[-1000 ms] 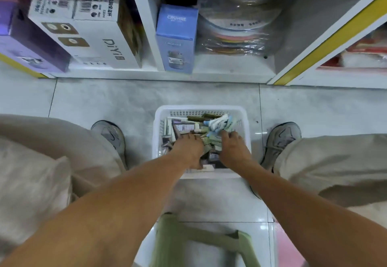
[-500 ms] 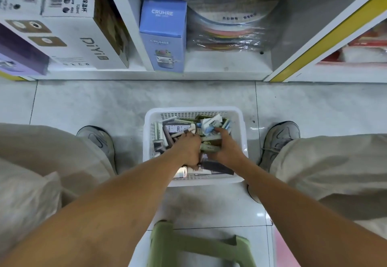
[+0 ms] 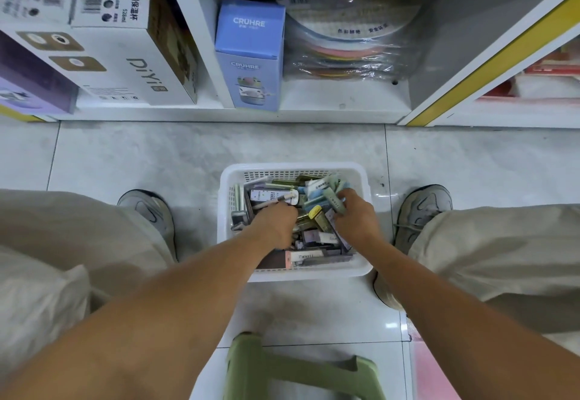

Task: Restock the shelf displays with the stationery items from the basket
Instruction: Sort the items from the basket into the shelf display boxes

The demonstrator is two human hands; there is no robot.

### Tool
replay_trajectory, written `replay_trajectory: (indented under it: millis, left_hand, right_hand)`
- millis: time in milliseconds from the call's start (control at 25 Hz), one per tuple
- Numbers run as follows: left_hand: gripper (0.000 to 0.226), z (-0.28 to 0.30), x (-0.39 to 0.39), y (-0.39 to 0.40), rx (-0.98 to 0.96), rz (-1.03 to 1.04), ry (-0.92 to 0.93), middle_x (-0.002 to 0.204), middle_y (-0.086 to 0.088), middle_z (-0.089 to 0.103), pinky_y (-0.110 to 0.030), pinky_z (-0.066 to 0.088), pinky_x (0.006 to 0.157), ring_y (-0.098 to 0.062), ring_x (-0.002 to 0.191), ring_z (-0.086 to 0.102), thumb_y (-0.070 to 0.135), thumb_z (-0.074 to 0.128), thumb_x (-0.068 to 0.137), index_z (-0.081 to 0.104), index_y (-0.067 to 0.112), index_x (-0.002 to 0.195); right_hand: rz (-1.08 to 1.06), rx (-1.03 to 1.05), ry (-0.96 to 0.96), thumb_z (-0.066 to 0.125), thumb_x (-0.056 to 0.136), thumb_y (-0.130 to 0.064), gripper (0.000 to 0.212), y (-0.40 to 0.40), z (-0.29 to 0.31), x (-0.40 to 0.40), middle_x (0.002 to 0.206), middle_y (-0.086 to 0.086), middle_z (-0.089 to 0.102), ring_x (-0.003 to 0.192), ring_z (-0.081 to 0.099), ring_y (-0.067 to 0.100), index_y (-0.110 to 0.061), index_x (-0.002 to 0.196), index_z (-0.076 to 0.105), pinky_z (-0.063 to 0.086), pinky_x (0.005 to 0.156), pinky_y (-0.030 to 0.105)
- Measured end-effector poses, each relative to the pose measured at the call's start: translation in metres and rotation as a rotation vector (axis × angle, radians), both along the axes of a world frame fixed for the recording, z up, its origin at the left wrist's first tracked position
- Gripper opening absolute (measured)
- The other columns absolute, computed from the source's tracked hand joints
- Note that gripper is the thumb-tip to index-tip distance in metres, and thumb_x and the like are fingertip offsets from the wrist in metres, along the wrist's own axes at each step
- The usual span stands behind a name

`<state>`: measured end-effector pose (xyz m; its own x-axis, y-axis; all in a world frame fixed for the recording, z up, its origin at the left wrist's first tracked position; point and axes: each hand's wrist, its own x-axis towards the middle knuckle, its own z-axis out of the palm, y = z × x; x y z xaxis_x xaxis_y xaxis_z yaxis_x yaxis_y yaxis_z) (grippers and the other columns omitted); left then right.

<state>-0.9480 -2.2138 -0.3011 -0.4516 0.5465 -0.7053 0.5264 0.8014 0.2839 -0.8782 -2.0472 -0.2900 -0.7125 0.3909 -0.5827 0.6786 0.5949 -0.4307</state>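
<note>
Right, I'm looking straight down at a white basket [image 3: 364, 198] on the tiled floor [image 3: 157, 161], sitting between two grey shoes [image 3: 147, 211], and both of my hands are down inside it among the stationery [image 3: 317, 239]. My left hand [image 3: 276, 227] is at the left-middle of the pile, fingers curled under and closed round a white pen [image 3: 282, 200] that sticks out past the knuckles toward the shelf. My right hand [image 3: 356, 220] is at the right side, its grip wrapped on a bunch of small packets [image 3: 326, 189] in pale green and blue, raised just above the heap. The rest of the basket is a jumble of little boxes and pens, too mixed up for me to name one by one. Ahead stands the white shelf [image 3: 314, 114], its bottom level carrying a blue box [image 3: 248, 54] upright beside a stack of plates wrapped in plastic [image 3: 351, 41], and in the next bay to the left a big white carton [image 3: 125, 48] lying on its side. Near me, at the bottom edge, I see the top of a green stool [image 3: 301, 371].
</note>
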Motion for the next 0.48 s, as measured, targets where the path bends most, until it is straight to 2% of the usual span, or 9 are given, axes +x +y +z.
replay_trajectory:
  millis: [80, 160, 280, 360, 480]
  left_hand:
    - [0.048, -0.004, 0.009, -0.003, 0.024, -0.03, 0.069, 0.122, -0.016, 0.054, -0.039, 0.049, 0.096, -0.031, 0.114, 0.052, 0.003, 0.07, 0.077, 0.054, 0.003, 0.123]
    - [0.058, -0.005, 0.016, -0.002, 0.018, -0.023, 0.132, 0.13, -0.015, 0.048, -0.046, 0.045, 0.102, -0.033, 0.125, 0.044, 0.004, 0.072, 0.077, 0.05, 0.004, 0.131]
    - [0.047, -0.004, 0.021, 0.002, -0.009, 0.005, 0.168, 0.125, -0.012, 0.054, -0.047, 0.043, 0.1, -0.03, 0.12, 0.047, 0.009, 0.073, 0.078, 0.058, 0.009, 0.123]
    - [0.04, -0.006, 0.022, 0.004, -0.03, 0.016, 0.195, 0.121, -0.012, 0.059, -0.047, 0.042, 0.1, -0.029, 0.118, 0.05, 0.012, 0.071, 0.08, 0.061, 0.01, 0.118]
    - [0.042, -0.009, 0.024, 0.007, -0.066, 0.002, 0.209, 0.124, -0.014, 0.055, -0.051, 0.038, 0.102, -0.031, 0.123, 0.045, 0.015, 0.072, 0.08, 0.061, 0.01, 0.12]
  right_hand:
    - [0.111, 0.089, -0.096, 0.056, 0.088, -0.01, 0.036, -0.004, -0.001, 0.0, 0.106, 0.014, 0.065, 0.084, 0.059, 0.03, -0.013, 0.123, 0.051, 0.051, 0.068, 0.034]
    - [0.224, 0.088, -0.169, 0.061, 0.087, -0.017, 0.034, -0.013, -0.003, 0.001, 0.111, 0.013, 0.064, 0.09, 0.057, 0.029, -0.012, 0.119, 0.05, 0.051, 0.074, 0.036]
    - [0.356, 0.042, -0.198, 0.072, 0.081, -0.024, 0.055, -0.017, -0.009, 0.008, 0.121, 0.012, 0.06, 0.11, 0.055, 0.032, -0.014, 0.128, 0.046, 0.049, 0.086, 0.038]
    - [0.374, 0.045, -0.184, 0.075, 0.076, -0.022, 0.066, -0.013, -0.011, 0.011, 0.126, 0.01, 0.058, 0.113, 0.054, 0.031, -0.017, 0.133, 0.044, 0.05, 0.087, 0.039]
    - [0.32, -0.059, -0.165, 0.08, 0.073, -0.03, 0.075, -0.013, -0.012, 0.01, 0.127, 0.005, 0.058, 0.113, 0.057, 0.029, -0.022, 0.137, 0.042, 0.048, 0.084, 0.033]
